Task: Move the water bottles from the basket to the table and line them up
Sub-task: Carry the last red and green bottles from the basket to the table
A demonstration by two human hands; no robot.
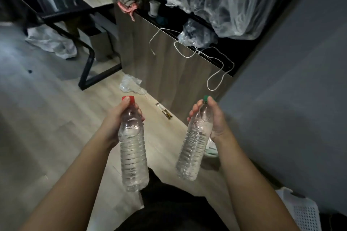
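My left hand [117, 118] grips the neck of a clear plastic water bottle with a red cap [133, 154], which hangs upright above the floor. My right hand [216, 120] holds a second clear bottle with a green cap [193, 148] by its neck, tilted with its base toward the middle. Both bottles are in the air in front of my body. A corner of the white perforated basket [302, 214] shows at the bottom right. A black table [62, 13] with clear bottles on it stands at the upper left.
A wood-panelled cabinet [169, 58] stands ahead, with white cord, plastic sheeting and cloths on top. Crumpled plastic [129, 83] and small litter lie on the wooden floor. A grey wall [291, 80] closes the right side. A black table leg frame [88, 65] stands at the left.
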